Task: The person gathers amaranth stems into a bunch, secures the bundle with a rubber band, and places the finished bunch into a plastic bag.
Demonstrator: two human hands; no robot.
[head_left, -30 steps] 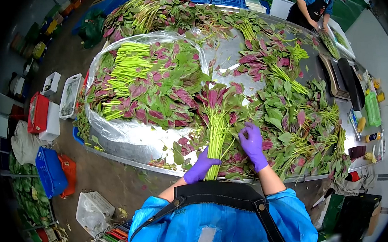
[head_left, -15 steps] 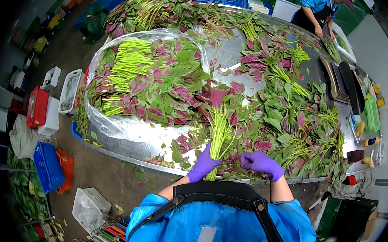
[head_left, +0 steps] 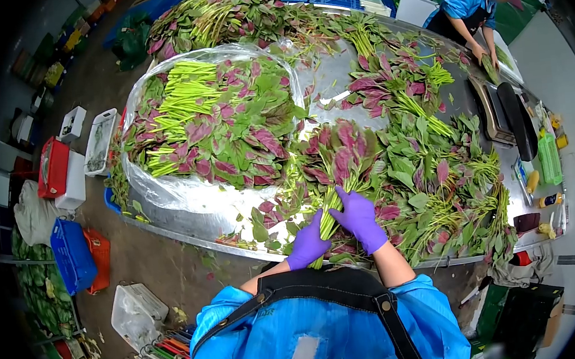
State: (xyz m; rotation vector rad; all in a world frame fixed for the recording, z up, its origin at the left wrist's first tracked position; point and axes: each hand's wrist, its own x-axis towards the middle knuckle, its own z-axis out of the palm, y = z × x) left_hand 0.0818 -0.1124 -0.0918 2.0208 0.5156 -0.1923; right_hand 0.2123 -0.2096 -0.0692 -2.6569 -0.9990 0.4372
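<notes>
Purple gloves cover both of my hands. My left hand [head_left: 309, 244] is closed round the lower stems of a bunch of red-green leafy greens [head_left: 342, 163], whose leaves point away from me. My right hand [head_left: 359, 220] grips the same stems a little higher, from the right side. To the left, a clear plastic bag [head_left: 196, 193] lies opened out under a big stack of greens [head_left: 203, 118] with pale green stems. Loose greens [head_left: 413, 168] are spread over the metal table [head_left: 189, 230] to the right of my hands.
At the back lies another heap of greens [head_left: 219, 18]. A black-topped scale [head_left: 497, 113] and a green basket [head_left: 549, 158] are at the right. A co-worker [head_left: 467, 6] handles greens at the far right. Blue [head_left: 73, 253] and red crates [head_left: 54, 166] stand left.
My right hand has moved left and forward onto the stems and closed on them. The bunch now tilts to the right, with its leaves fanned out. The co-worker's arms have shifted slightly.
</notes>
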